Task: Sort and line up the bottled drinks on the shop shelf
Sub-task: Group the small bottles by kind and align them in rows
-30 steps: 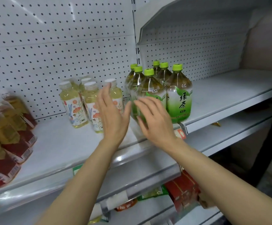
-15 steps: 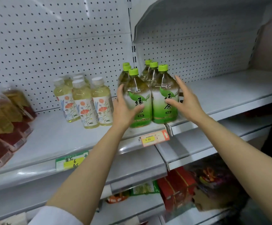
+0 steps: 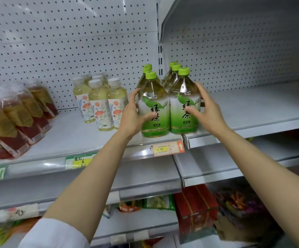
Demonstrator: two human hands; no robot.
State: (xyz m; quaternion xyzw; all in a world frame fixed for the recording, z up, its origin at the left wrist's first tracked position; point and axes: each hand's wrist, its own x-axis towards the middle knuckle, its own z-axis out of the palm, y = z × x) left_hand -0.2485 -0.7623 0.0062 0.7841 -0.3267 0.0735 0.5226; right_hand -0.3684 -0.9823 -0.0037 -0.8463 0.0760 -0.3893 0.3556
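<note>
- Green tea bottles: two rows at shelf front edge, between the hands.
- Left hand cups the left front bottle; right hand curls round the right one.
- Probably full, heavy, slick plastic; hold at the labelled belly, slide rather than lift.

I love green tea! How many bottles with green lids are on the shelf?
6: left row front, middle, back; right row front, middle, back. More may hide behind.

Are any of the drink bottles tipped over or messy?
Yes. The red-labelled bottles at the left lean over instead of standing up. The green tea bottles and flower-label bottles stand upright in rows.
</note>
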